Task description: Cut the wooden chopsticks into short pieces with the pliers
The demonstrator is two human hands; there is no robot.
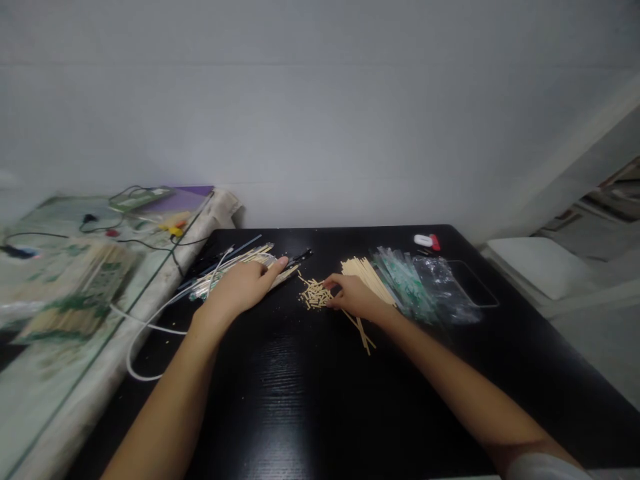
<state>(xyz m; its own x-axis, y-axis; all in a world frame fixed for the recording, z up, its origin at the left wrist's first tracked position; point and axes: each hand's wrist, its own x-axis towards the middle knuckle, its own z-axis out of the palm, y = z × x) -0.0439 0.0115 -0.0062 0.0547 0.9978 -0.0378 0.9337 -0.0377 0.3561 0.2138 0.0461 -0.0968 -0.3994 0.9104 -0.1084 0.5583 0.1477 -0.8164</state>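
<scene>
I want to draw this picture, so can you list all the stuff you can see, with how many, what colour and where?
table: one, black, fills the middle.
short wooden bits: a small pile, pale tan, centre of the table.
long wooden sticks: a loose bunch, pale tan, under the right hand.
clear wrappers: a heap, see-through with green print, right of the sticks.
wrapped sticks: a bundle, clear and tan, under the left hand.
white cable: one, white, left table edge.
small gadget: one, white and red, far edge.
side shelf: one, glass-topped, cluttered, at left.
left hand: flat on the bundle.
right hand: fingers at the short bits.
</scene>
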